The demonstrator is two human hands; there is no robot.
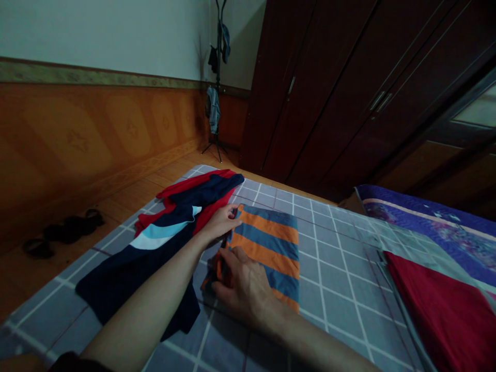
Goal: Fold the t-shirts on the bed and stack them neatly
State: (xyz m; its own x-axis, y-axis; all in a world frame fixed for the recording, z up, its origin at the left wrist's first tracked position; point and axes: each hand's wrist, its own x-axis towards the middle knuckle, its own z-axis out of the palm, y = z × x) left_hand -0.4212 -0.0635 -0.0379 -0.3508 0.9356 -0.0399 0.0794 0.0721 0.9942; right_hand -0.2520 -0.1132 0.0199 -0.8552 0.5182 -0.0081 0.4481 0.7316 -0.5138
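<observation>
A folded orange-and-blue striped garment [267, 237] lies flat on a grey checked sheet. At its far left corner, my left hand [221, 223] is closed, with thumb and finger pinching the fabric edge. My right hand [246, 281] is curled at the near left side, its fingers gripping a bunched part of the same garment. The rest of that part is hidden under the hand. Left of my hands, partly beneath my left forearm, a navy garment with white and light blue panels [155, 235] lies spread out over a red one [228, 199].
The checked sheet [333, 258] covers the bed. A folded red cloth [437, 305] lies at the right, near a purple patterned cover [406, 209]. Beyond stand a dark wardrobe [321, 93] and a coat rack [219, 62]. Dark objects [65, 230] lie on the floor at left.
</observation>
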